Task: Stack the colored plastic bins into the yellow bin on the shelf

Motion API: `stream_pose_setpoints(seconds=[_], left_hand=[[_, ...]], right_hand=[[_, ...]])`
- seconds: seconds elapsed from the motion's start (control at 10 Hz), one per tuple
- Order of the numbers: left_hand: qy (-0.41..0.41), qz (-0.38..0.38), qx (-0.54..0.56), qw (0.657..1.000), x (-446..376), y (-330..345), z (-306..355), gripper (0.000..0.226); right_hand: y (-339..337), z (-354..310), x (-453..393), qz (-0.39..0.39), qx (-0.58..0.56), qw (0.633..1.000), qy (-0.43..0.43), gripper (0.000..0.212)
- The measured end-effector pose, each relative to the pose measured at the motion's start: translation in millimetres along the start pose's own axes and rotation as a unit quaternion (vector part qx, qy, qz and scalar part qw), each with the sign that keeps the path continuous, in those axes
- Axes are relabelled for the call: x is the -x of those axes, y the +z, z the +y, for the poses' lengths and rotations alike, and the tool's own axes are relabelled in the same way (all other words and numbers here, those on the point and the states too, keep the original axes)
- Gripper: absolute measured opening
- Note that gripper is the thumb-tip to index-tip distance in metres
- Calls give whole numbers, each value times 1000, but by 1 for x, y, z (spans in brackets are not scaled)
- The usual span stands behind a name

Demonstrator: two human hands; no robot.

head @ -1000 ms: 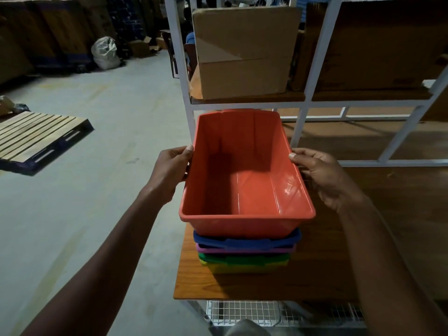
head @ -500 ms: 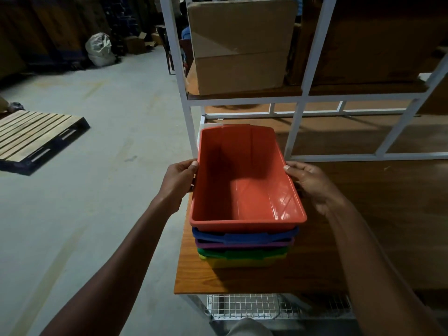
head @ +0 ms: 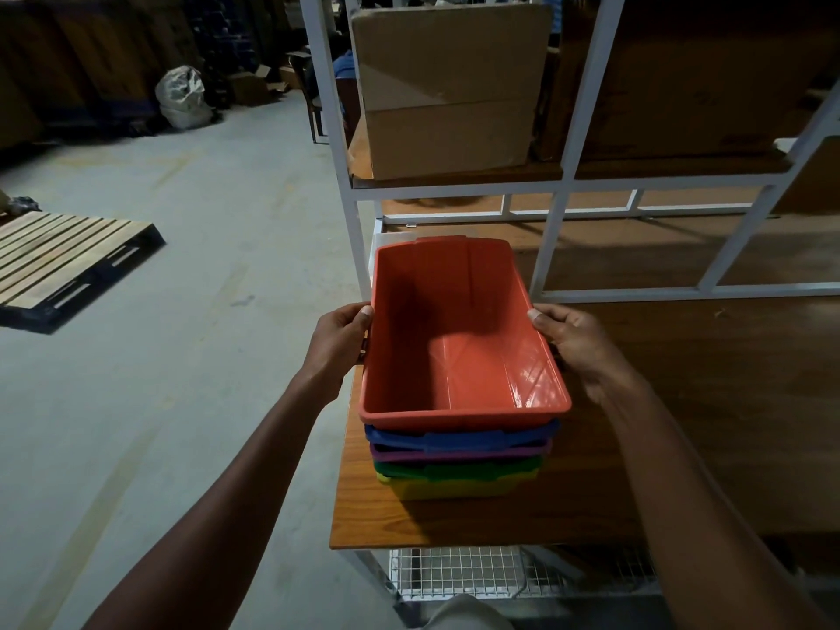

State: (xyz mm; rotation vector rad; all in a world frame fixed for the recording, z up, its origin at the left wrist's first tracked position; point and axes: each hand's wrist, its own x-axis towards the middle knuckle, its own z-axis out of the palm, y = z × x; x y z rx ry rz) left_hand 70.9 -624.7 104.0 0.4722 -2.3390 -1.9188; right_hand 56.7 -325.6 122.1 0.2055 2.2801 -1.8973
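Here, an orange bin (head: 459, 338) on top of a nested stack, at the left end of a wooden shelf board (head: 682, 402) in a white metal rack (head: 338, 143). Under it, in order from the top: a blue bin (head: 459, 438), a purple bin (head: 454, 455), a green bin (head: 454, 471) and, at the bottom, the yellow bin (head: 454, 489), resting on the board. Only rims and front edges of these four visible; orange rim sitting just above the blue one. Left hand (head: 338, 345) closed on the left long rim of the orange bin, thumb on the top edge, fingers wrapped under and outside. Right hand (head: 579, 343) gripping the right long rim in the same way, thumb tip on the edge. Both forearms reaching in from the bottom of the view. Inside of the orange bin bare and glossy. On the shelf level above, a closed cardboard box (head: 447, 88), with a bigger brown carton (head: 691, 75) just beside it on the right. Below the board, a wire mesh panel (head: 472, 572). On the concrete floor (head: 182, 311), well apart to the left, a wooden pallet (head: 59, 266); farther back, a white sack (head: 182, 98) near dark stacked goods.
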Motion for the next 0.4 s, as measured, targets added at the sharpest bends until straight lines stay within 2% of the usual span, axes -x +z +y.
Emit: stream_pose_setpoints(seconds=[0.2, 0.3, 0.4], left_hand=[[13, 13, -24, 1000, 0, -4, -4, 35], [51, 41, -72, 995, 5, -6, 0, 39], [138, 90, -112, 980, 10, -7, 5, 38]], right_hand=[[6, 1, 6, 29, 8, 1000, -1, 20], [8, -2, 15, 42, 35, 998, -4, 27], [7, -4, 18, 78, 69, 994, -39, 34]])
